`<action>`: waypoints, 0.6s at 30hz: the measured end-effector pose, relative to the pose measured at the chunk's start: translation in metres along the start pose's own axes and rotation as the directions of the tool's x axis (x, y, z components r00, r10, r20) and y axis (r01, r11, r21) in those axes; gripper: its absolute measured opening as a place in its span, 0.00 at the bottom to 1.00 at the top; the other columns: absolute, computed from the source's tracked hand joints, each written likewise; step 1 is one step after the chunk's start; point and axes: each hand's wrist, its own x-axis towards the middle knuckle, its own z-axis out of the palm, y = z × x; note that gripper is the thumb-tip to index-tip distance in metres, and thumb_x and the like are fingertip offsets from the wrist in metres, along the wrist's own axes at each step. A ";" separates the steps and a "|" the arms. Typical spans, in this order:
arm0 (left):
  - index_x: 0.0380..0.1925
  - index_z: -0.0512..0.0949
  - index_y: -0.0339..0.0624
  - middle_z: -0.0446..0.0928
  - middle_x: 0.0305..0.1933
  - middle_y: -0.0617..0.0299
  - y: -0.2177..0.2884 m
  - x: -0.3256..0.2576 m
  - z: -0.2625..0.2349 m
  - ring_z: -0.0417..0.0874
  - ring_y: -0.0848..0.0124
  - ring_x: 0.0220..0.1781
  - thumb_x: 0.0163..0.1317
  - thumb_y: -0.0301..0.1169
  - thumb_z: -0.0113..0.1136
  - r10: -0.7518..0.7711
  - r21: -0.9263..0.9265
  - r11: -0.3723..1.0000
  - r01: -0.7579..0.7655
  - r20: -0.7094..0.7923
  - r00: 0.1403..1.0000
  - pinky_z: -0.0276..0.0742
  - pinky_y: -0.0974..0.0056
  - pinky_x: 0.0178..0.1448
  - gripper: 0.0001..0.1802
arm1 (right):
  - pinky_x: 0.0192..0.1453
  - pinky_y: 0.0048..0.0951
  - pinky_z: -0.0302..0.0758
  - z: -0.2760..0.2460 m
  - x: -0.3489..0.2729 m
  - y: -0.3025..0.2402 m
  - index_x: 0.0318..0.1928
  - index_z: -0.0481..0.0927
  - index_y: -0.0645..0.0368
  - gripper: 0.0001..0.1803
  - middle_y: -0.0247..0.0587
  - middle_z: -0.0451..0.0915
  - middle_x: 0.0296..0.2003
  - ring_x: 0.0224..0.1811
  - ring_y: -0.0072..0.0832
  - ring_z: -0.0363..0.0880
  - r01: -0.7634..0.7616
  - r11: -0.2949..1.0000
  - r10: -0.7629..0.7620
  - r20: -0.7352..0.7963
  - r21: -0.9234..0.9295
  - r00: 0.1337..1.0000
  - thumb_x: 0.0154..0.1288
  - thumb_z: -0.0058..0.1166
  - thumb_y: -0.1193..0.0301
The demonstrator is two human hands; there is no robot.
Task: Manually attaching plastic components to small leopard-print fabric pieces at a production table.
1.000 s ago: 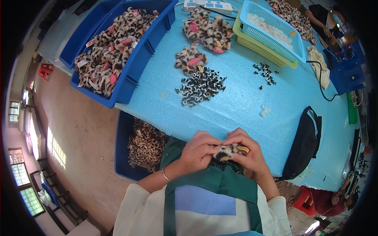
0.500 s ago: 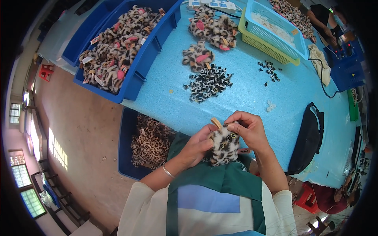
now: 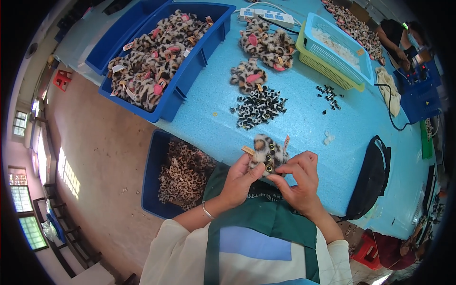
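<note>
A small leopard-print plush piece [image 3: 269,153] with a row of black rings is held up over the near edge of the blue table [image 3: 304,118]. The left hand [image 3: 241,179], at its 7 o'clock, pinches it between thumb and fingers, wrist bent upward. The right hand [image 3: 299,180], at 4 o'clock, curls its fingers against its lower side. A pile of black rings [image 3: 259,107] lies at 12 o'clock.

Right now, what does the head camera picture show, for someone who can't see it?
Both hands, left hand and right hand, hold a small leopard-print plush piece over a blue table. Loose black-and-white eyes and blue bins of plush pieces lie beyond.
</note>
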 end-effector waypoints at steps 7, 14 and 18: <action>0.57 0.68 0.34 0.72 0.51 0.64 -0.004 -0.001 -0.002 0.73 0.78 0.50 0.69 0.30 0.52 -0.013 0.085 0.996 0.009 0.038 0.999 0.69 0.71 0.57 0.19 | 0.43 0.35 0.62 0.003 -0.001 0.002 0.31 0.79 0.58 0.15 0.35 0.73 0.27 0.31 0.32 0.69 0.011 1.000 -0.011 -0.016 -0.020 1.000 0.41 0.71 0.73; 0.50 0.75 0.36 0.75 0.45 0.68 0.011 0.011 -0.012 0.72 0.81 0.46 0.66 0.30 0.55 -0.187 0.096 0.978 0.185 0.013 0.982 0.69 0.72 0.52 0.14 | 0.48 0.41 0.63 0.001 0.005 0.017 0.35 0.78 0.58 0.14 0.35 0.72 0.30 0.32 0.32 0.72 0.173 0.983 -0.179 0.123 0.061 0.976 0.46 0.67 0.76; 0.47 0.75 0.35 0.77 0.42 0.68 0.027 0.020 -0.017 0.73 0.82 0.42 0.65 0.29 0.56 -0.378 0.103 0.923 0.370 0.074 0.923 0.68 0.73 0.49 0.13 | 0.50 0.42 0.65 0.003 0.009 0.026 0.38 0.79 0.59 0.16 0.36 0.72 0.32 0.34 0.32 0.72 0.301 0.943 -0.324 0.189 0.139 0.927 0.45 0.66 0.75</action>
